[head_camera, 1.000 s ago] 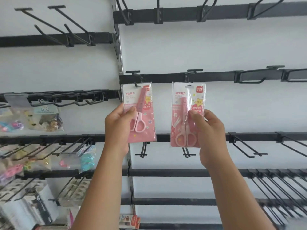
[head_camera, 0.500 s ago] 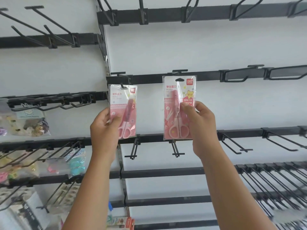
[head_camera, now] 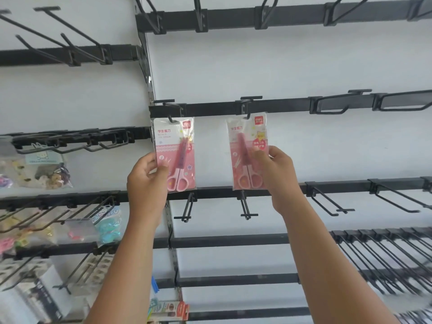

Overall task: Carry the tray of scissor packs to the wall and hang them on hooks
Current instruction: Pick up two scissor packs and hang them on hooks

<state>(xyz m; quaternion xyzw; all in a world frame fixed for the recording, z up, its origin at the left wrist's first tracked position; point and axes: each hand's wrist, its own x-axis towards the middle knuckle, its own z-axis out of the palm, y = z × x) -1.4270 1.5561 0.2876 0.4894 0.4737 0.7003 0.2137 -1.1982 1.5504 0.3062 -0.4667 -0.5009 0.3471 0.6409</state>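
Note:
Two pink scissor packs are held up against the white wall. My left hand (head_camera: 146,181) grips the lower left edge of the left scissor pack (head_camera: 175,150), whose top hole sits at the tip of the left hook (head_camera: 169,109). My right hand (head_camera: 277,175) pinches the right scissor pack (head_camera: 246,146) at its middle; its top edge is at the right hook (head_camera: 247,106) on the same black rail (head_camera: 210,109). The tray is out of view.
More black rails with bare hooks run across the wall, including long hooks at lower right (head_camera: 385,258) and short ones just under the packs (head_camera: 187,206). Bagged trinkets (head_camera: 44,169) and other goods hang on the left panel. A small box (head_camera: 170,311) sits low in the middle.
Both hands lifted their packs up to the rail's hooks; the left pack's hole now meets the hook tip. The view drifted slightly.

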